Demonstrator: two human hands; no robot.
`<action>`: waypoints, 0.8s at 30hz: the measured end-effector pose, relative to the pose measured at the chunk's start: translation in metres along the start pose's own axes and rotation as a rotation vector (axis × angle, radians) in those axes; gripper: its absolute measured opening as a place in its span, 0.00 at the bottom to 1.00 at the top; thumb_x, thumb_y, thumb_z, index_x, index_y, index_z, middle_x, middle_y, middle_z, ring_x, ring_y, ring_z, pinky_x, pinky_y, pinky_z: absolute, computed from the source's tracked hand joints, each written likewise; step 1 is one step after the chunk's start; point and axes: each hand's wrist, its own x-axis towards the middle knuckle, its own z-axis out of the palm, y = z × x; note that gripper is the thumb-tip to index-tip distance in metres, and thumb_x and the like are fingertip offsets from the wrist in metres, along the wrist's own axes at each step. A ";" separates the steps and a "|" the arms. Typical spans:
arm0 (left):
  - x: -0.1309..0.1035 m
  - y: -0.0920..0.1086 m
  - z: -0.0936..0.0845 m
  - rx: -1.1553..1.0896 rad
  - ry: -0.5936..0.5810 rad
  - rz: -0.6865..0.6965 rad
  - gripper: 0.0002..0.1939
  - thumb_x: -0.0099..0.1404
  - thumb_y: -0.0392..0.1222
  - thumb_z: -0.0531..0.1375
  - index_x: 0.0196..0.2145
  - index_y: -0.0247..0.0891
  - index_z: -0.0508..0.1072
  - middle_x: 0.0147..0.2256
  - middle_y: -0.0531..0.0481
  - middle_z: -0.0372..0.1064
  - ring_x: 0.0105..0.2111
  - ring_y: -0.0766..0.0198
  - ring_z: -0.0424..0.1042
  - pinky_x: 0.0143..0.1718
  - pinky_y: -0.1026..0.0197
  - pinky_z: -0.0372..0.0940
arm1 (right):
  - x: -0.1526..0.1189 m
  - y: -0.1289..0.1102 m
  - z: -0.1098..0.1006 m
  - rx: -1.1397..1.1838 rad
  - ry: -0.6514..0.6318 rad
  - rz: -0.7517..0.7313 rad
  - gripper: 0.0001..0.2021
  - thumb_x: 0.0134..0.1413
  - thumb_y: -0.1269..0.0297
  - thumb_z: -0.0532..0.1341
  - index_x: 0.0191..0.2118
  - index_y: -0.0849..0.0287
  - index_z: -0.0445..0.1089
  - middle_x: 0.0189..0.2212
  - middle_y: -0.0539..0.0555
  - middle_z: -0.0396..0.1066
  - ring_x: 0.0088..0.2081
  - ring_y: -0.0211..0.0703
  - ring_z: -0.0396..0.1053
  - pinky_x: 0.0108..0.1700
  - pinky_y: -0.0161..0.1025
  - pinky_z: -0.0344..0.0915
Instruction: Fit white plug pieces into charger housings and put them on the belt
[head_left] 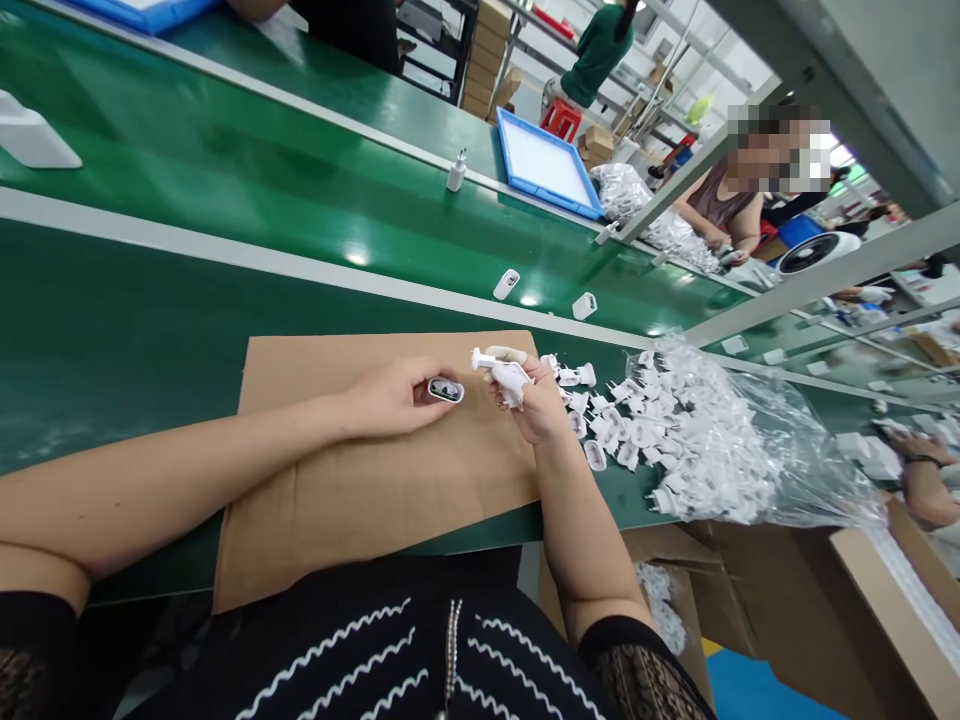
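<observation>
Over the brown cardboard sheet (360, 500), my left hand (397, 397) holds a white charger housing (445, 390), its open oval end facing right with dark parts visible inside. Just to the right, my right hand (534, 395) is closed around a white plug piece (513, 382), whose narrow end points left. Pale covers sit on some right fingertips. The two held pieces are apart. Beside my right hand lies a heap of loose white plug pieces (611, 430), which runs into a clear plastic bag (795, 450).
Two white housings (507, 284) (584, 306) and a standing white charger (457, 171) are on the green conveyor belt (300, 190). Beyond lies a blue-rimmed tray (551, 205). An open cardboard box (750, 580) stands at lower right. Other people sit across and at far right.
</observation>
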 end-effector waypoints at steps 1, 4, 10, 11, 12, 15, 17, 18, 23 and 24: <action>0.000 0.000 -0.002 0.007 -0.004 0.034 0.17 0.61 0.50 0.63 0.46 0.42 0.77 0.44 0.46 0.75 0.40 0.55 0.73 0.41 0.55 0.69 | 0.001 0.001 0.000 0.001 0.001 0.005 0.18 0.34 0.57 0.75 0.36 0.53 0.77 0.27 0.48 0.72 0.25 0.34 0.63 0.22 0.31 0.54; -0.003 -0.001 -0.004 0.033 -0.007 0.051 0.17 0.56 0.53 0.67 0.41 0.42 0.77 0.60 0.43 0.65 0.55 0.46 0.69 0.51 0.49 0.70 | 0.001 0.002 0.001 -0.028 0.026 -0.025 0.16 0.34 0.60 0.76 0.34 0.54 0.77 0.27 0.48 0.71 0.23 0.32 0.60 0.23 0.32 0.55; -0.005 -0.006 -0.004 -0.056 -0.037 0.073 0.15 0.62 0.45 0.62 0.47 0.44 0.78 0.65 0.44 0.57 0.53 0.52 0.70 0.52 0.50 0.71 | 0.000 0.002 0.001 -0.135 0.046 -0.139 0.24 0.33 0.64 0.76 0.43 0.52 0.77 0.32 0.47 0.75 0.29 0.36 0.67 0.29 0.34 0.64; -0.005 -0.007 -0.005 -0.073 -0.050 0.088 0.18 0.62 0.43 0.61 0.51 0.45 0.76 0.65 0.44 0.57 0.55 0.52 0.70 0.53 0.50 0.71 | 0.000 0.003 0.000 -0.188 0.067 -0.158 0.23 0.33 0.64 0.76 0.41 0.53 0.77 0.34 0.49 0.76 0.31 0.39 0.70 0.31 0.36 0.66; -0.004 -0.008 -0.005 -0.084 -0.046 0.097 0.22 0.63 0.43 0.61 0.55 0.46 0.74 0.65 0.44 0.57 0.57 0.52 0.68 0.55 0.50 0.70 | 0.000 0.003 -0.001 -0.261 0.100 -0.191 0.20 0.35 0.63 0.75 0.40 0.54 0.77 0.37 0.51 0.77 0.34 0.41 0.72 0.34 0.38 0.68; -0.003 -0.011 -0.003 -0.035 0.061 0.050 0.38 0.59 0.51 0.68 0.64 0.46 0.62 0.65 0.42 0.56 0.61 0.48 0.63 0.61 0.45 0.65 | -0.002 0.004 -0.005 -0.635 0.170 -0.359 0.15 0.44 0.66 0.70 0.42 0.54 0.78 0.41 0.53 0.78 0.41 0.46 0.74 0.42 0.41 0.69; -0.001 -0.013 0.001 0.034 0.160 -0.039 0.49 0.50 0.60 0.74 0.63 0.43 0.61 0.63 0.40 0.59 0.61 0.44 0.61 0.62 0.41 0.64 | -0.004 0.004 -0.006 -0.956 0.145 -0.453 0.14 0.49 0.71 0.65 0.42 0.53 0.79 0.39 0.53 0.78 0.42 0.46 0.74 0.42 0.40 0.67; 0.000 -0.013 0.004 0.065 0.198 -0.079 0.50 0.46 0.63 0.75 0.61 0.42 0.63 0.60 0.40 0.61 0.60 0.43 0.62 0.62 0.40 0.64 | -0.005 0.003 -0.005 -1.104 0.115 -0.469 0.14 0.50 0.74 0.64 0.41 0.53 0.80 0.37 0.53 0.77 0.41 0.46 0.74 0.40 0.39 0.65; 0.006 -0.011 0.012 0.119 0.255 -0.048 0.36 0.52 0.62 0.74 0.51 0.41 0.70 0.54 0.44 0.69 0.57 0.46 0.65 0.62 0.42 0.62 | -0.008 0.002 -0.002 -1.399 0.025 -0.393 0.12 0.49 0.76 0.62 0.34 0.54 0.80 0.31 0.53 0.72 0.35 0.46 0.72 0.31 0.37 0.58; 0.007 -0.011 0.012 0.110 0.249 -0.027 0.35 0.54 0.60 0.73 0.53 0.41 0.70 0.55 0.44 0.70 0.59 0.46 0.64 0.63 0.42 0.60 | -0.008 0.003 -0.002 -1.346 0.008 -0.374 0.13 0.48 0.76 0.63 0.37 0.54 0.80 0.32 0.53 0.73 0.37 0.46 0.72 0.33 0.38 0.60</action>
